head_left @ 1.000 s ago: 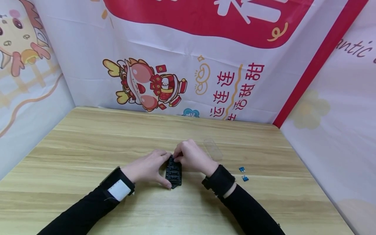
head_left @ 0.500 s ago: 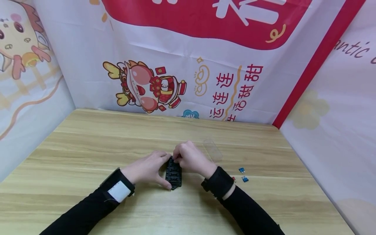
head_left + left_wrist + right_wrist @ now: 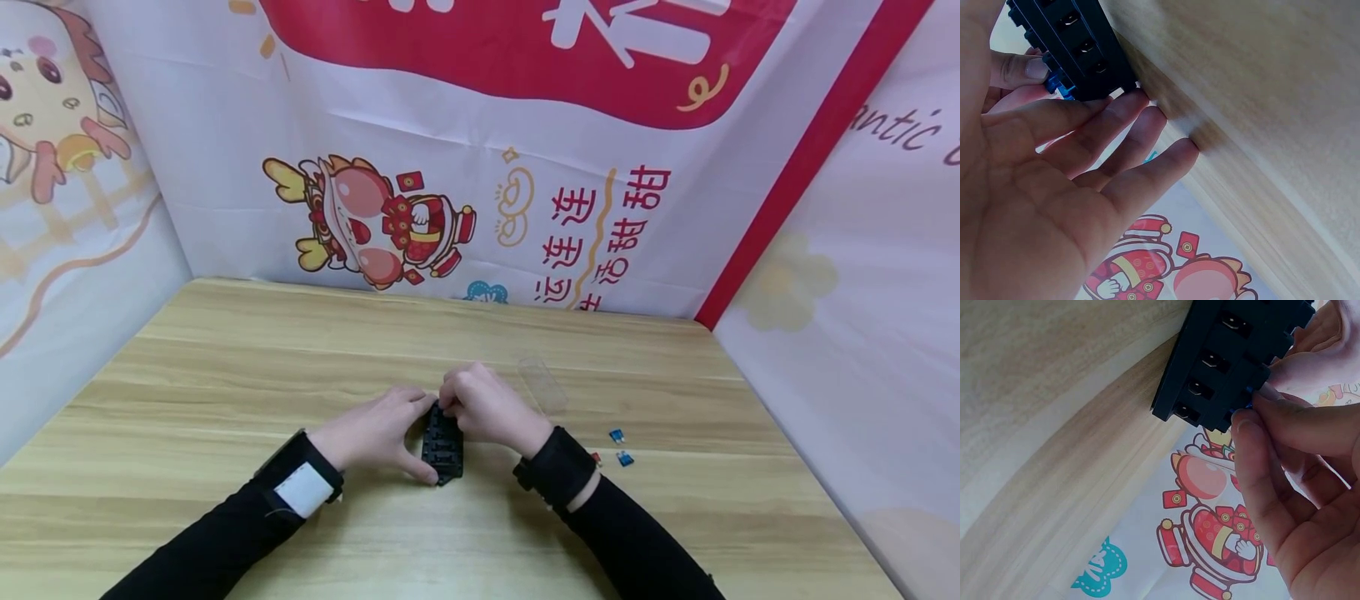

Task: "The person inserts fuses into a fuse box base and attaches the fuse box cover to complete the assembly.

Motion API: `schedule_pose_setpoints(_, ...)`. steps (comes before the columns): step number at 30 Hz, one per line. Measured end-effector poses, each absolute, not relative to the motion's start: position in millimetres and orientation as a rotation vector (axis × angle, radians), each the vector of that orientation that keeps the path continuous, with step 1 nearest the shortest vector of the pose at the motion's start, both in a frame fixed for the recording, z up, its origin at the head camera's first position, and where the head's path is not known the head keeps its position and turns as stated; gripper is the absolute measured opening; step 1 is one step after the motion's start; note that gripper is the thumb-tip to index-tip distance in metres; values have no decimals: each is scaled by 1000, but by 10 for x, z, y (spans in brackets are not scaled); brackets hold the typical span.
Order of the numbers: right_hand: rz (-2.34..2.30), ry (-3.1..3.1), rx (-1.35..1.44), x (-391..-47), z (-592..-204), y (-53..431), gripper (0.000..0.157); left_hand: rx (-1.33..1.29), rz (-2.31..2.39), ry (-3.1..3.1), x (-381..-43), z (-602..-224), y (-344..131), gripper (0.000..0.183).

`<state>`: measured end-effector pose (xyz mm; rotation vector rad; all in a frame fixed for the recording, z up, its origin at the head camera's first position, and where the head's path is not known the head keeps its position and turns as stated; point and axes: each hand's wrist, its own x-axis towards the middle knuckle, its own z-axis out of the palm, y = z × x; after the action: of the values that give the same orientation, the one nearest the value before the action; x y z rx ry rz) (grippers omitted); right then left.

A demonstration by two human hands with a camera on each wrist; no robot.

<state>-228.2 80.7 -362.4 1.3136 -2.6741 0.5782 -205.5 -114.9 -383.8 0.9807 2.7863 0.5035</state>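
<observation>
A black fuse box (image 3: 442, 450) sits on the table, its rows of slots facing up in the head view. My left hand (image 3: 375, 432) holds it from the left, thumb at the near end and fingers at the far end. At that far end, my right hand (image 3: 491, 408) pinches a small blue blade fuse (image 3: 1059, 85) between thumb and index finger, against the box's slots. The fuse is mostly hidden by my fingertips. Metal contacts show in the box's side openings in the right wrist view.
A clear plastic cover (image 3: 543, 385) lies behind my right wrist. To the right are two blue blade fuses (image 3: 617, 436) on the wooden table (image 3: 300, 533), and a small red piece (image 3: 596, 457) peeks out beside my right wristband. Printed cloth walls (image 3: 450, 117) bound the table.
Both hands stay almost in place at the fuse box. My right wrist has shifted slightly, and the red piece beside it has come into view.
</observation>
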Motion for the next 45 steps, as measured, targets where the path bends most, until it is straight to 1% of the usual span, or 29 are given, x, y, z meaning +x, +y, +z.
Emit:
schedule_pose_setpoints(7, 573, -2662, 1297, -2296, -3641, 822, 23, 998, 509, 2784, -2066, -3820, -1137, 104)
schedule_pose_setpoints(24, 694, -2711, 1278, -2340, -3689, 840, 20, 978, 477, 2782, -2045, -3826, -1124, 105)
schedule_pose_setpoints(33, 664, -2711, 1263, -2323, -3687, 799, 22, 1009, 506, 2776, -2057, -3856, -1146, 104)
schedule_pose_setpoints(45, 645, -2751, 1230, -2325, -3695, 784, 21, 975, 511, 2777, -2050, -3847, -1142, 103)
